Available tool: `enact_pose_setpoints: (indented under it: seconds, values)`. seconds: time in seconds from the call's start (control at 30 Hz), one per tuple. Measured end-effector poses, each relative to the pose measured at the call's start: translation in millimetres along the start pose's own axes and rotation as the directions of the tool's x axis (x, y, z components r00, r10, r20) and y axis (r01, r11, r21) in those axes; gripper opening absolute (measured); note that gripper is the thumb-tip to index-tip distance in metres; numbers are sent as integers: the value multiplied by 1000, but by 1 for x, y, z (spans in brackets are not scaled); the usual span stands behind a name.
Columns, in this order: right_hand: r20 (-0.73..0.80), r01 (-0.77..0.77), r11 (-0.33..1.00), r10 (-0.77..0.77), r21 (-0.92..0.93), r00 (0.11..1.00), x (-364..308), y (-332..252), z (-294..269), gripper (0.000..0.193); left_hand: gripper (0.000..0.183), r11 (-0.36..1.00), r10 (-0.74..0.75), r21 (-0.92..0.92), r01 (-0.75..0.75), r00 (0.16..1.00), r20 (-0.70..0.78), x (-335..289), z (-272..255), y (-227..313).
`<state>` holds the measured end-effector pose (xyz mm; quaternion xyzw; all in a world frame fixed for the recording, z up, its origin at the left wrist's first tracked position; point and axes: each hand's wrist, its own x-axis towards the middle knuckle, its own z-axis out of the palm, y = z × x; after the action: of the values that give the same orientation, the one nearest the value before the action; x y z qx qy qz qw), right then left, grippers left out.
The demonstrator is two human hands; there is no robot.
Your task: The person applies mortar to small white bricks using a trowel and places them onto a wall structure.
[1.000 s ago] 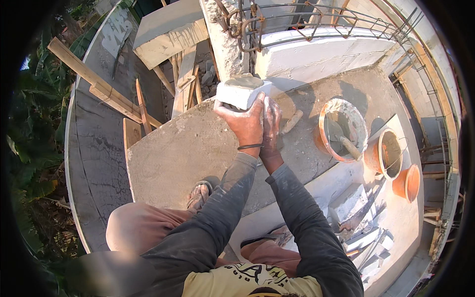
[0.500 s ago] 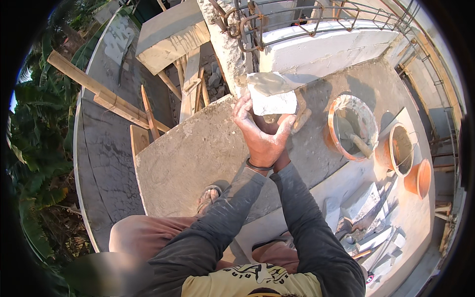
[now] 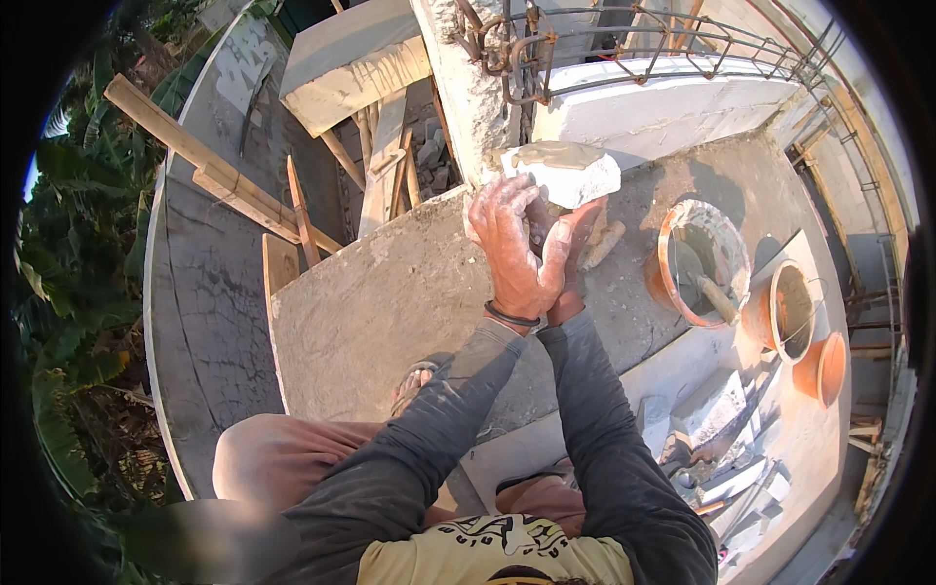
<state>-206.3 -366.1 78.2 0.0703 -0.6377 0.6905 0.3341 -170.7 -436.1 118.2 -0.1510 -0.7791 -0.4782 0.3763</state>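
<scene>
A small white block [image 3: 583, 183] with wet grey mortar [image 3: 556, 154] spread over its top is raised in front of me, close to the rough concrete column. My left hand [image 3: 517, 249], dusted white, is closed with bent fingers at the block's lower left side; its thumb points up to the right. My right hand [image 3: 580, 239] is partly hidden behind the left thumb and supports the block from below on the right. The wrists almost meet. A trowel with a wooden handle [image 3: 717, 299] rests in a mortar bucket [image 3: 665, 268] to the right.
Two smaller orange buckets [image 3: 765, 310] [image 3: 831, 370] stand at the right, above block offcuts [image 3: 709, 405] and tools. Rebar cages [image 3: 643, 73] run above a low white block wall [image 3: 673, 117]. Bamboo poles [image 3: 156, 122] and a board edge [image 3: 278, 263] lie left of the concrete slab [image 3: 380, 302].
The block has turned and moved a little right, showing less of its mortared top. My left fingers have shifted lower on its left side. The whole view has shifted slightly.
</scene>
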Motion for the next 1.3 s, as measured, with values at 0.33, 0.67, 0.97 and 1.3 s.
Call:
enact_pose_setpoints:
  seconds: [0.33,0.67,0.97,1.3]
  values:
    - [-172,-150,922,94,-356,981,39,24,16,74,27,987,-70,121,-105,390,918,299,-73,-13]
    - [-85,-144,887,119,-438,989,30,20,41,78,27,991,126,-80,-106,548,827,248,-39,-86]
    - [-99,-135,776,94,-617,991,35,25,55,77,25,994,100,-105,-27,591,800,251,-36,-80]
    - [-77,-60,717,9,-694,997,31,39,53,67,19,947,259,-75,-311,610,749,246,-29,-83]
